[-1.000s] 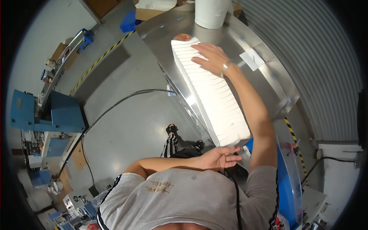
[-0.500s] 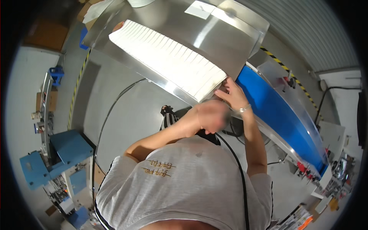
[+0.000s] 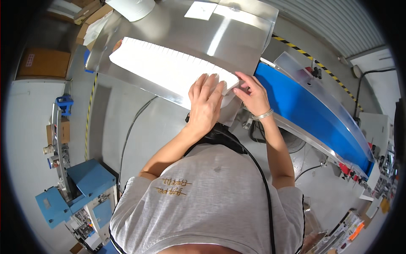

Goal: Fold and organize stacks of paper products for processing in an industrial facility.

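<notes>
A long row of white, flat, closely packed pieces [image 3: 156, 63], perhaps folded paper, lies slantwise along the near edge of the steel table [image 3: 177, 36]. Glare washes out its details. My left hand [image 3: 206, 103] rests on the near side of the row close to its right end, fingers stretched out and slightly spread. At that right end is my right hand [image 3: 253, 97], with a bracelet at the wrist. Its thumb and forefinger are apart, near the corner of the last pieces, and no grip shows.
Right of the table runs a blue conveyor belt [image 3: 304, 114] with a clear guard. A white roll or tub [image 3: 133, 8] and a small white card [image 3: 201, 10] sit at the table's far side. A black cable [image 3: 258, 178] crosses my front. Blue machine housings [image 3: 91, 178] stand at left.
My left hand has swung up and forward from in front of my body onto the row. My right hand has shifted slightly left and stays by the row's right end. The view has shifted.
</notes>
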### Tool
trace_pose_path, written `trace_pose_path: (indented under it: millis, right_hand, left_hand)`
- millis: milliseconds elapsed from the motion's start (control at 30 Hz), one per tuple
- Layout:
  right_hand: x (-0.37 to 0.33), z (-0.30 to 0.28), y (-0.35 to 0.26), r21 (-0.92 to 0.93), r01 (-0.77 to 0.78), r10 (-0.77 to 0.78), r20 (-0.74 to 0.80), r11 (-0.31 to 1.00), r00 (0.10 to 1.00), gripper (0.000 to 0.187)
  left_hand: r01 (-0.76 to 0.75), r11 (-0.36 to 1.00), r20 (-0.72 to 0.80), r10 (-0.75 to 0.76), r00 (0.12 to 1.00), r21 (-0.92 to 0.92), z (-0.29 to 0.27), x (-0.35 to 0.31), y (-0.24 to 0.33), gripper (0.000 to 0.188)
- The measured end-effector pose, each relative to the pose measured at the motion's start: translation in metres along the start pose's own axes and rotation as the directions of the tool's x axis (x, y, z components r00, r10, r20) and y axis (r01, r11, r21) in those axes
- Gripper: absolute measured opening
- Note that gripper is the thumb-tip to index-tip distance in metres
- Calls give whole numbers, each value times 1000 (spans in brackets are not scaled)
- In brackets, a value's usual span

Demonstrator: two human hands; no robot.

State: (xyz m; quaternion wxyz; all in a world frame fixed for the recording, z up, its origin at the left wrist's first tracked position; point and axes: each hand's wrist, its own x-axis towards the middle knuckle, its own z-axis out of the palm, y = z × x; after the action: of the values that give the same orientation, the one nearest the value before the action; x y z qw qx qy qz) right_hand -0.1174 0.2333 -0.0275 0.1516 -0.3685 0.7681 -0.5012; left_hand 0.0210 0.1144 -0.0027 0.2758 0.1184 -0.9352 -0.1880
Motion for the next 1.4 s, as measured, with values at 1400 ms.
trace_pose_path:
  millis: [1400]
  right_hand:
    - [-1,-32,22,-98,-53,33,-192,994,981,41]
  left_hand:
    - [11,1000,-100,-13,995,-18,2,-5,-18,35]
